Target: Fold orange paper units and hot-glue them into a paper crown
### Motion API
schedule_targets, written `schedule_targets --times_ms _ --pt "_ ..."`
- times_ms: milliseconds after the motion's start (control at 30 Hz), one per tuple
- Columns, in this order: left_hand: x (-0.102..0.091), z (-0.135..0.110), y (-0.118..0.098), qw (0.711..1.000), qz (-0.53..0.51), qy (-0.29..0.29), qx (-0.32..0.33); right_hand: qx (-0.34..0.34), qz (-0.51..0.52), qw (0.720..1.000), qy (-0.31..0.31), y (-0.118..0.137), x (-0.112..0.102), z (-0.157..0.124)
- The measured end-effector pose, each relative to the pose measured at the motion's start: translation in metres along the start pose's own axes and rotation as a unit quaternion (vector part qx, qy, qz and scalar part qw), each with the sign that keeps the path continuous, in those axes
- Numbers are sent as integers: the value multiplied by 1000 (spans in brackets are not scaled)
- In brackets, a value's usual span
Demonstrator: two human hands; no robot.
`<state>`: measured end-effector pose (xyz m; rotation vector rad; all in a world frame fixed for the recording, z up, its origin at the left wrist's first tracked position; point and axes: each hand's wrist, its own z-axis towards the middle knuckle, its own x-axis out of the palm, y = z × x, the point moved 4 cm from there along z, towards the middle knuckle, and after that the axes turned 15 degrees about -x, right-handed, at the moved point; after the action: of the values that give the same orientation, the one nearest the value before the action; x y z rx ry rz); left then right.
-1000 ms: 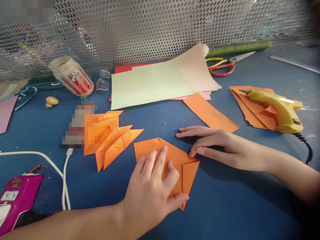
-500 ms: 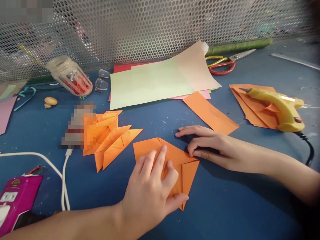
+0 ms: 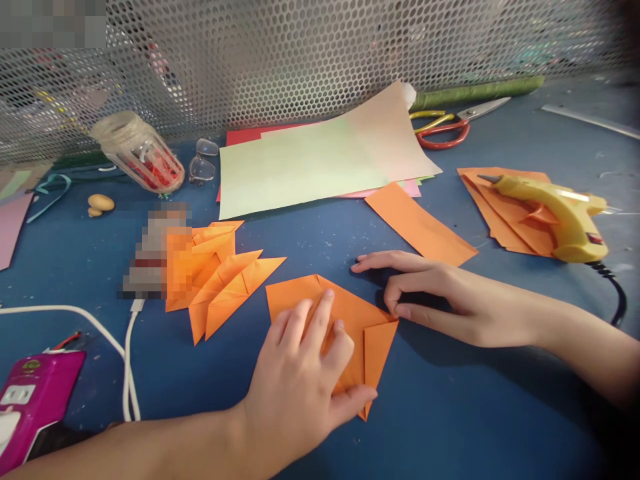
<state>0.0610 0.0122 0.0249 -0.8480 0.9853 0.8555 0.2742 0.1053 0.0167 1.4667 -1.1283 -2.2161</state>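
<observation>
A partly folded sheet of orange paper (image 3: 383, 343) lies on the blue table in front of me, with creased flaps on its right side. My left hand (image 3: 305, 373) rests over it, fingers spread and pressing it down, covering its lower left. At the paper's right corner, my right hand (image 3: 435, 297) pinches the edge between thumb and forefinger, while other fingers stretch out above the tabletop. Left of the sheet sit several folded orange paper pieces (image 3: 225, 287) with pointed tips. A flat orange strip (image 3: 420, 223) lies beyond my right hand.
A yellow glue gun (image 3: 575, 213) rests on orange sheets (image 3: 480, 193) at right. Behind are pale green paper (image 3: 310, 167), scissors (image 3: 450, 130), glasses (image 3: 203, 167) and a jar (image 3: 145, 157). White cables (image 3: 127, 360) and a magenta power strip (image 3: 47, 383) lie left.
My right thumb and forefinger have slid slightly right to the paper's corner, and the flap there has shifted a little. My left hand stays nearly still on the sheet.
</observation>
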Motion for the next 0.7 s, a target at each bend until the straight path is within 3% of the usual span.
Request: schedule_targets --times_ms 267,467,633,700 --pt "6 5 15 989 -87 118 -35 -42 -65 997 8 4 7 4" --pt "3 20 28 985 -132 86 -65 -59 -89 994 29 12 8 8" --pt "-5 29 30 986 -129 88 -51 -81 -138 984 -74 13 6 3" --pt "-5 30 31 986 -132 89 -52 -59 -148 980 -118 14 7 -1"
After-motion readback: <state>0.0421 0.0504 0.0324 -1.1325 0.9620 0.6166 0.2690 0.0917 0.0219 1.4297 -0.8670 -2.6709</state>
